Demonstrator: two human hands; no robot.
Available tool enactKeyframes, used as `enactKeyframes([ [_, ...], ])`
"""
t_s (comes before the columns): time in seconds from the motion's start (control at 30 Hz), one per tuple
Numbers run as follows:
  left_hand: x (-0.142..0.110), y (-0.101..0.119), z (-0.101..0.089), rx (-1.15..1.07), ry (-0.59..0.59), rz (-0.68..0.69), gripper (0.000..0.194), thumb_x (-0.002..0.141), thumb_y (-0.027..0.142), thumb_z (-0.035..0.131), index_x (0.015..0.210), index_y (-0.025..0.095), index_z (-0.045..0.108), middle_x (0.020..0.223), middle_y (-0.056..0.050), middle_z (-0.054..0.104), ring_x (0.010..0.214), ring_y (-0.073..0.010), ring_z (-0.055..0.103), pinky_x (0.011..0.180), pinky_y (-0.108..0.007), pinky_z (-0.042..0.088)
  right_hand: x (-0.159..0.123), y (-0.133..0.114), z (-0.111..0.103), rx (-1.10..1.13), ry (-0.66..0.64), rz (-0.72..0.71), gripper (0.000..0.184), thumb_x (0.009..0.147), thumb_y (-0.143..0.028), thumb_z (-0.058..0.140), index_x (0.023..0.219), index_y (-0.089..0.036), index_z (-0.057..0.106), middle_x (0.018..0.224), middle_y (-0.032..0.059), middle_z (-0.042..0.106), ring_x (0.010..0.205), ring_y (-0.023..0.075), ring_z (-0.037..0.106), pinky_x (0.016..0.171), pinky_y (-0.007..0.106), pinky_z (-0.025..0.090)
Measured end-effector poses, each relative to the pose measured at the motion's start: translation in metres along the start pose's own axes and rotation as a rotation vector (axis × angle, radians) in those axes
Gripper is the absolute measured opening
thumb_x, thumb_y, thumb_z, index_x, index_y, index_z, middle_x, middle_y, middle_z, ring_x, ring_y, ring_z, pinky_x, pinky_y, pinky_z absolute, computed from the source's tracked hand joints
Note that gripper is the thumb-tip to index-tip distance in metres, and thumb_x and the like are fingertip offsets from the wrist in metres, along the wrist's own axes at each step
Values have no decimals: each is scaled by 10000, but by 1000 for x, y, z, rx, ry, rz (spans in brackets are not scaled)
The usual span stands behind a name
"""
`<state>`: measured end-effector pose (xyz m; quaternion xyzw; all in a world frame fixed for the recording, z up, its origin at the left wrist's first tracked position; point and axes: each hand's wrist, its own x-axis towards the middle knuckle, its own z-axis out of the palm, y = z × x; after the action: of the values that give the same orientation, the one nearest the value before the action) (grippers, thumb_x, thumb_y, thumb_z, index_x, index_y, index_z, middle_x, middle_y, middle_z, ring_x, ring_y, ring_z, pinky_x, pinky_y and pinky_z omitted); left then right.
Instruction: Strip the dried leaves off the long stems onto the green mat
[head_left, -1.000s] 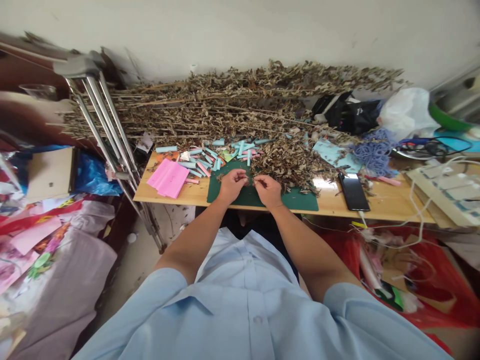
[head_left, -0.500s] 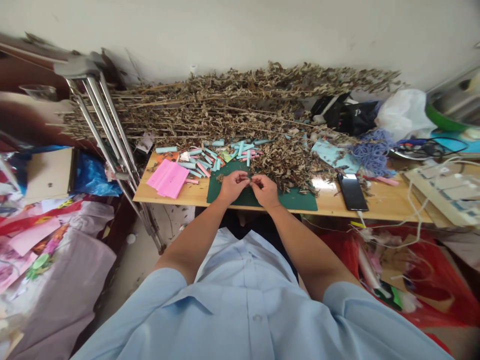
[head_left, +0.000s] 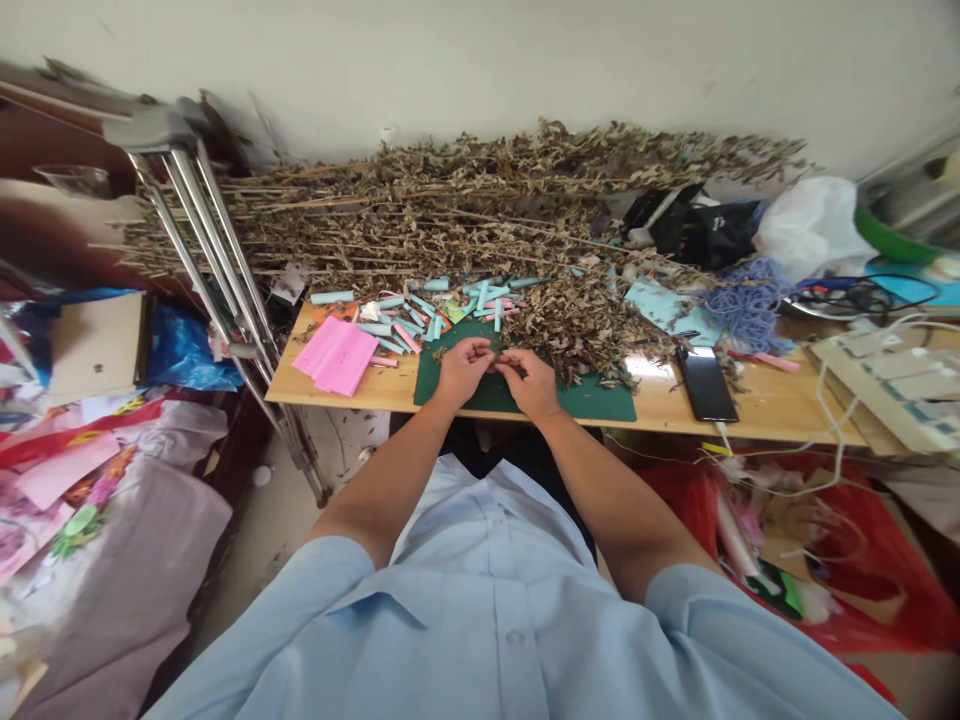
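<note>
My left hand (head_left: 463, 374) and my right hand (head_left: 531, 382) meet fingertip to fingertip above the green cutting mat (head_left: 577, 403). Both are closed in a pinch; whatever sits between the fingers is too small to make out. Just beyond my right hand lies a heap of dried leaves (head_left: 574, 330), partly on the mat. Past my left hand are several rolled paper tubes (head_left: 409, 325) in blue and pink. Pink paper sheets (head_left: 337, 357) lie at the table's left end.
Long bundles of dried stalks (head_left: 450, 225) line the wall. A metal crutch (head_left: 217, 250) leans at the left. To the right are a phone (head_left: 705, 385) on a cable, purple cord (head_left: 750, 300), blue paper (head_left: 667, 308) and a power strip (head_left: 892, 375).
My left fingers have lifted and curled slightly at the meeting point. Both hands stay in nearly the same place, and the things on the table look unchanged.
</note>
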<state>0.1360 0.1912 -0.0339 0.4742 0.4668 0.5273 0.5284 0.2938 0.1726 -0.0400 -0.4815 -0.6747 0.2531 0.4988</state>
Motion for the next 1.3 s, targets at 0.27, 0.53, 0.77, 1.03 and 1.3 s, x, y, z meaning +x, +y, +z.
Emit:
enactKeyframes([
  [0.27, 1, -4, 0, -37, 10, 6, 286, 774, 239, 720, 1037, 156, 645, 831, -21, 682, 742, -134, 663, 710, -300, 606, 3, -3, -1, -51, -58, -38, 168, 899, -333, 619, 999, -228, 703, 964, 62, 732, 853, 203, 684, 835, 372, 573],
  [0.53, -1, -2, 0, -14, -45, 30, 296, 768, 263, 729, 1034, 152, 665, 840, -29, 694, 750, -141, 677, 737, -318, 607, 4, -4, -4, -44, -23, -39, 139, 911, -305, 592, 931, -232, 708, 932, 48, 726, 858, 199, 672, 838, 362, 549],
  [0.77, -1, 1, -1, 9, -55, 35, 295, 764, 229, 720, 1037, 153, 640, 803, -12, 674, 686, -119, 657, 698, -293, 596, 4, 1, -3, -38, -25, -34, 140, 888, -301, 591, 918, -229, 707, 924, 46, 737, 838, 196, 682, 819, 354, 555],
  [1.03, -2, -1, 3, 58, -12, 31, 216, 781, 165, 672, 995, 154, 644, 810, -16, 663, 706, -119, 645, 689, -282, 595, 2, 0, -2, 29, 17, 103, 151, 847, -309, 605, 920, -198, 676, 778, 28, 707, 653, 161, 645, 679, 308, 560],
  [1.3, -3, 4, 5, 127, -8, 4, 243, 768, 113, 671, 1006, 154, 653, 824, -20, 682, 726, -123, 656, 683, -275, 600, 3, -3, -4, 9, 48, 82, 156, 861, -330, 606, 923, -204, 674, 835, 39, 714, 695, 166, 643, 730, 322, 559],
])
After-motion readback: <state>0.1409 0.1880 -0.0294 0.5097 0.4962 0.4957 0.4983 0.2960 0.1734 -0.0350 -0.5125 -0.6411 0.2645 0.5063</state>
